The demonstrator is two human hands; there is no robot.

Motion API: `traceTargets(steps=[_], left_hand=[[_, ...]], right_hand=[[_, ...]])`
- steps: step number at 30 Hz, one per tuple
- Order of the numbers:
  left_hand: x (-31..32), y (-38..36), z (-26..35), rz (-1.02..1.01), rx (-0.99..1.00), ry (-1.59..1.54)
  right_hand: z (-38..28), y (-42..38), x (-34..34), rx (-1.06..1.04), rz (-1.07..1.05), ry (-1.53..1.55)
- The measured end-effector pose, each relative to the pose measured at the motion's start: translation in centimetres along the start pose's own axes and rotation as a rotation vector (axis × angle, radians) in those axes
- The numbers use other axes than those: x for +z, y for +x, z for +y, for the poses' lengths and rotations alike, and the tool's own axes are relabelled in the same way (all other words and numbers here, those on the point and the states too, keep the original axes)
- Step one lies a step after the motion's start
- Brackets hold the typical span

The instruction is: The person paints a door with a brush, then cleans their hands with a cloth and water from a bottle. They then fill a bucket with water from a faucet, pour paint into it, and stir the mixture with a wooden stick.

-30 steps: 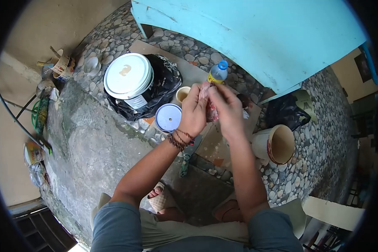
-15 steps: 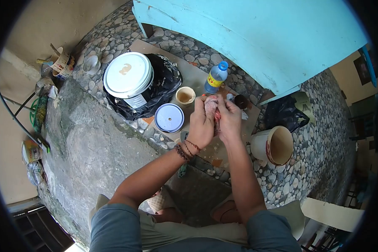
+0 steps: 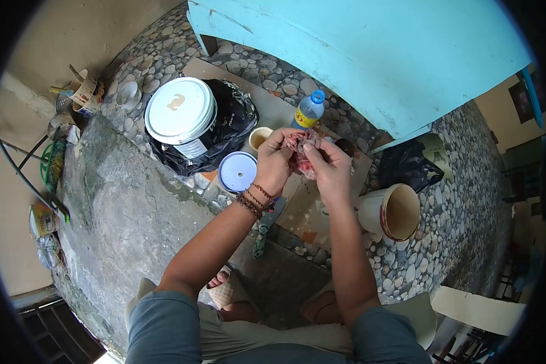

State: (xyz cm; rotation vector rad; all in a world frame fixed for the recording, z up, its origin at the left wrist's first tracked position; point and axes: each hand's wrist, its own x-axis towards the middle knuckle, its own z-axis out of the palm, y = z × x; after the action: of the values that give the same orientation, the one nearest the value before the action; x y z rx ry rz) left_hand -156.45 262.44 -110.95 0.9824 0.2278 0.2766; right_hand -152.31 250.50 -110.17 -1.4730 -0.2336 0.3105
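A crumpled, red-stained rag [image 3: 305, 159] is pinched between both hands over the cardboard sheet [image 3: 300, 203]. My left hand [image 3: 275, 162], with braided bracelets at its wrist, is closed on the rag's left side. My right hand [image 3: 332, 173] grips the right side with thumb and fingers. Just beyond them stands a plastic bottle [image 3: 309, 111] with a blue cap and yellow label. Left of the hands are a small tub with brownish contents [image 3: 259, 138], partly hidden by my left hand, and a round can with a pale blue-white lid [image 3: 238, 172].
A big white lidded bucket [image 3: 179, 112] sits in a black plastic bag [image 3: 239, 115] at left. An open beige bucket [image 3: 400, 212] tilts on the pebbled floor at right, near another black bag [image 3: 409, 165]. A turquoise panel [image 3: 370, 54] spans the top.
The hands have shifted slightly left, and the fingers have moved so that more of the rag shows, bunched between them. The camera view has moved a little.
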Motion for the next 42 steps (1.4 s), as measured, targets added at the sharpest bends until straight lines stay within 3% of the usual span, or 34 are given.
traceTargets(steps=[1, 5, 7, 8, 10, 11, 13, 18, 20, 21, 22, 24, 26, 28, 30, 32, 35, 38, 40, 42], left_hand=[[-0.3, -0.1, 0.3, 0.001, -0.043, 0.005], [0.3, -0.7, -0.7, -0.090, -0.056, -0.146], [2.1, -1.7, -1.5, -0.065, 0.020, 0.076], [2.4, -2.1, -2.4, -0.034, 0.070, 0.183], [2.4, -2.1, -2.4, 0.015, 0.116, 0.277], [2.2, -1.9, -2.2, 0.068, 0.122, 0.305], [1.7, -1.3, -2.6, 0.169, 0.160, 0.319], [0.9, -0.5, -0.8, 0.167, 0.011, 0.255], [1.1, -0.2, -1.2, 0.102, 0.057, 0.153], [1.4, -0.3, -1.2, 0.059, 0.080, 0.169], [1.4, -0.4, -1.0, 0.060, 0.081, 0.169], [1.3, -0.7, -0.4, -0.149, -0.049, 0.038], [1.7, -1.1, -0.2, -0.184, -0.147, -0.045], [1.5, -1.0, -1.4, -0.148, -0.020, 0.190], [1.5, -1.2, -1.6, -0.135, 0.030, 0.195], [1.8, -1.9, -0.7, -0.082, 0.183, 0.593], [1.9, -1.7, 0.2, 0.001, 0.093, 0.495], [1.0, -0.5, -0.9, 0.032, 0.089, 0.339], [0.6, 0.0, -0.4, 0.031, 0.130, 0.318], [0.6, 0.0, 0.1, 0.088, 0.041, 0.177]], right_hand=[[-0.1, 0.1, 0.7, -0.164, 0.084, -0.041], [0.7, 0.7, 0.1, -0.263, 0.160, -0.036], [0.4, 0.6, 0.0, -0.153, 0.201, -0.205], [0.3, 0.5, 0.0, -0.151, 0.197, -0.205], [0.2, 0.2, 0.1, 0.103, 0.167, -0.121], [0.6, 0.2, 0.0, 0.102, 0.163, -0.121], [1.5, 0.2, 0.0, -0.090, 0.066, -0.200], [0.3, -0.7, 0.3, -0.200, -0.064, -0.231], [-0.2, -0.6, -0.1, -0.019, 0.007, -0.202], [-0.4, -0.3, 0.0, -0.155, 0.057, -0.226], [-0.7, -0.1, -0.1, -0.157, 0.056, -0.225], [-1.2, 0.1, -0.7, -0.126, 0.077, -0.285], [-0.6, 0.5, -0.5, -0.113, 0.141, -0.256], [-0.1, 0.7, -0.9, -0.110, 0.174, -0.229], [-0.3, 0.9, -1.3, -0.039, 0.170, -0.136], [-0.6, 0.9, -1.5, 0.029, 0.163, -0.043], [-1.1, 0.4, -1.5, 0.046, 0.036, -0.005], [-1.5, 0.0, -1.6, -0.024, -0.048, -0.117], [-2.2, -0.3, -1.5, -0.081, -0.217, -0.065], [-2.1, -0.1, -1.4, -0.188, -0.263, -0.071]])
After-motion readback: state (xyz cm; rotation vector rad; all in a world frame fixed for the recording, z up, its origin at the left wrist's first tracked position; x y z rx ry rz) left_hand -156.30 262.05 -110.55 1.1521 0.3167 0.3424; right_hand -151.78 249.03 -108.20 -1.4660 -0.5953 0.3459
